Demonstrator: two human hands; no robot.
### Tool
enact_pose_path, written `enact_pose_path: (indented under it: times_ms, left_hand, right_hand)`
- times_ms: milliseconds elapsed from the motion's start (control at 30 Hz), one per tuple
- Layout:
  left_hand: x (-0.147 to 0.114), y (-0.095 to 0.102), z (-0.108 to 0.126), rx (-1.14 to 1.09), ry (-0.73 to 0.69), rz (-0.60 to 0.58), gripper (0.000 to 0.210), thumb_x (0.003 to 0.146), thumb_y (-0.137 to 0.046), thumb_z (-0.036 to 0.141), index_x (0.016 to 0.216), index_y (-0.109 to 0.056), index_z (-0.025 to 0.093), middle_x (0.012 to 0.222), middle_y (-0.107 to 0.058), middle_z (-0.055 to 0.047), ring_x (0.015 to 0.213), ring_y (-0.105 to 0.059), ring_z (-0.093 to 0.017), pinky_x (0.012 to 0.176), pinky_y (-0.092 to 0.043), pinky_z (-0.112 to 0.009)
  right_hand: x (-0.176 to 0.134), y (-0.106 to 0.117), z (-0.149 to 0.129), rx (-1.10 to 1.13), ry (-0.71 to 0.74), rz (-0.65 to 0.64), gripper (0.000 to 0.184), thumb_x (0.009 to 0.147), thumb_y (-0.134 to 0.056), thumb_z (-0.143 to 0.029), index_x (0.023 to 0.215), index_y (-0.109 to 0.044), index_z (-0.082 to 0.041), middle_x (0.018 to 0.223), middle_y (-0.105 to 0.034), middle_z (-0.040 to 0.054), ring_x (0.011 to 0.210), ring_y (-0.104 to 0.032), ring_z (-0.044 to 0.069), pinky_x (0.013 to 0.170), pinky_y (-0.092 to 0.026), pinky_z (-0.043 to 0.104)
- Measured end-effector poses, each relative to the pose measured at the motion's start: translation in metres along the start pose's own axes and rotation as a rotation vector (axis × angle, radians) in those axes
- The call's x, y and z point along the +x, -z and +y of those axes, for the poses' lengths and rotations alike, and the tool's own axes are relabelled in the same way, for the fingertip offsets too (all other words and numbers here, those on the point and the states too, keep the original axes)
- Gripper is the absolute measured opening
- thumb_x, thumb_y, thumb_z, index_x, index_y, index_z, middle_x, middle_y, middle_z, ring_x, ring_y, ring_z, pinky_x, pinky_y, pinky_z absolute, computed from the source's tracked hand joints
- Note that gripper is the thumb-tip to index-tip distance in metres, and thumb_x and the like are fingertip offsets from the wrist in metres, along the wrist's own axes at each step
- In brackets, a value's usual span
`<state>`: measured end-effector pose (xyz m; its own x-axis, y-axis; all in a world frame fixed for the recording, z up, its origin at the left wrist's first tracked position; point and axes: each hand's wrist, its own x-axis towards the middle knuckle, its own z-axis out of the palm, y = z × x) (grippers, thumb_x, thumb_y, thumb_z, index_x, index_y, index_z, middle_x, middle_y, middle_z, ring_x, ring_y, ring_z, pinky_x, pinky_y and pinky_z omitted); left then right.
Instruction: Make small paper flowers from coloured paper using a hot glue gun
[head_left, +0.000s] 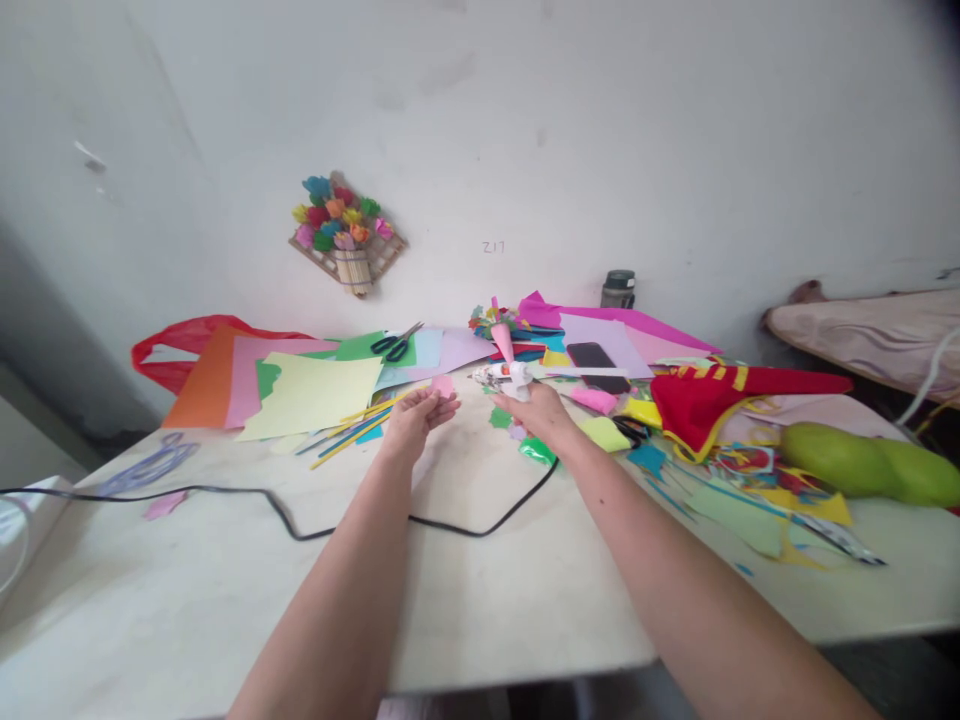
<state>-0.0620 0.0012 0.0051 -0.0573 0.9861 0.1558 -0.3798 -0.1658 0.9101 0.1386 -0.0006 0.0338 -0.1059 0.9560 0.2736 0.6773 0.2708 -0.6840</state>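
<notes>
In my right hand is a white hot glue gun, its nozzle pointing left and a white glue stick jutting from its back. My left hand pinches a small pink paper piece between thumb and fingers. The nozzle is close to the pink piece; whether they touch is too small to tell. Green paper scraps lie below the glue gun. Just left of my left hand are several blue and yellow paper strips.
Coloured paper sheets, with scissors on top, spread at the back left. A black cord crosses the table towards a white power strip. A phone, red cloth, paper scraps and green fruit are at right.
</notes>
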Motion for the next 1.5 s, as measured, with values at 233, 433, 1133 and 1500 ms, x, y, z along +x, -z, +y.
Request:
enact_pose_path:
  times_ms: [233, 433, 1133, 1500]
  left_hand:
    - [0.002, 0.014, 0.030, -0.130, -0.200, 0.145, 0.014, 0.064, -0.067, 0.017, 0.074, -0.058, 0.012, 0.076, -0.069, -0.007, 0.076, -0.066, -0.019, 0.074, -0.051, -0.029]
    - [-0.001, 0.004, 0.043, -0.062, -0.133, 0.171, 0.014, 0.061, -0.068, 0.016, 0.072, -0.061, 0.010, 0.074, -0.068, -0.007, 0.073, -0.066, -0.019, 0.067, -0.052, -0.027]
    - [-0.006, -0.046, -0.013, 0.101, 0.078, -0.075, 0.018, 0.063, -0.068, 0.022, 0.070, -0.055, 0.011, 0.075, -0.068, -0.010, 0.074, -0.066, -0.019, 0.065, -0.052, -0.026]
    - [-0.007, -0.046, -0.010, 0.113, 0.068, -0.110, 0.021, 0.064, -0.069, 0.024, 0.071, -0.054, 0.011, 0.072, -0.067, -0.009, 0.073, -0.066, -0.020, 0.061, -0.052, -0.025]
  right_hand:
    - [-0.004, -0.020, -0.026, -0.430, 0.226, -0.176, 0.033, 0.075, -0.048, -0.026, 0.106, -0.056, -0.018, 0.099, -0.063, 0.0109, 0.090, -0.059, 0.024, 0.071, -0.042, 0.031]
    - [0.002, -0.066, -0.052, -0.588, 0.314, -0.264, 0.032, 0.077, -0.046, -0.017, 0.107, -0.054, -0.010, 0.102, -0.061, 0.0152, 0.093, -0.058, 0.024, 0.077, -0.043, 0.033]
    - [0.022, 0.021, 0.049, -0.452, -0.051, -0.139, 0.016, 0.063, -0.064, -0.032, 0.075, -0.071, -0.024, 0.082, -0.068, 0.0031, 0.079, -0.061, 0.018, 0.062, -0.039, 0.024]
    - [0.016, 0.016, 0.042, -0.545, 0.017, -0.114, 0.013, 0.069, -0.060, -0.032, 0.073, -0.069, -0.024, 0.085, -0.068, 0.0038, 0.083, -0.059, 0.019, 0.075, -0.038, 0.030]
